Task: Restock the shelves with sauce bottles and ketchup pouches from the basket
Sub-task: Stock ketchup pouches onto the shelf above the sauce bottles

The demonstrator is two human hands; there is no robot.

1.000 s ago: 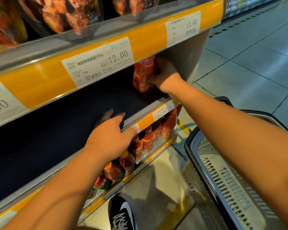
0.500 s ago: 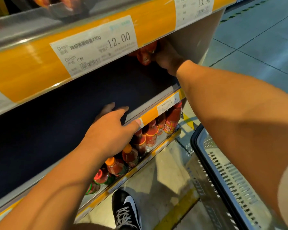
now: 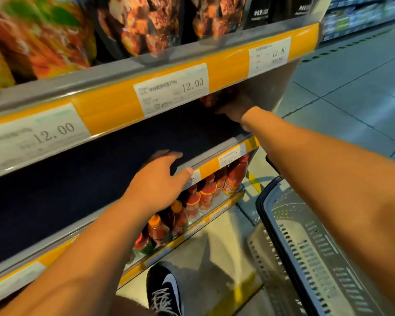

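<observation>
My right hand (image 3: 236,108) reaches deep into the dark middle shelf (image 3: 78,179) at its right end and holds a red ketchup pouch (image 3: 211,99). The yellow price rail above hides most of the pouch and my fingers. My left hand (image 3: 160,181) rests on the middle shelf's front edge, fingers loosely bent over the lip and thumb on the rail. A row of red sauce bottles (image 3: 205,195) stands on the bottom shelf below. The grey basket (image 3: 306,247) sits on the floor at the right.
The top shelf carries large printed snack bags (image 3: 146,21). Price tags (image 3: 171,87) run along the yellow rails. My black shoe (image 3: 164,290) stands on the floor by the bottom shelf. Tiled aisle floor stretches off to the right.
My right hand has pushed the red pouch farther back into the middle shelf, so the rail now hides most of it. My left hand has stayed on the shelf edge.
</observation>
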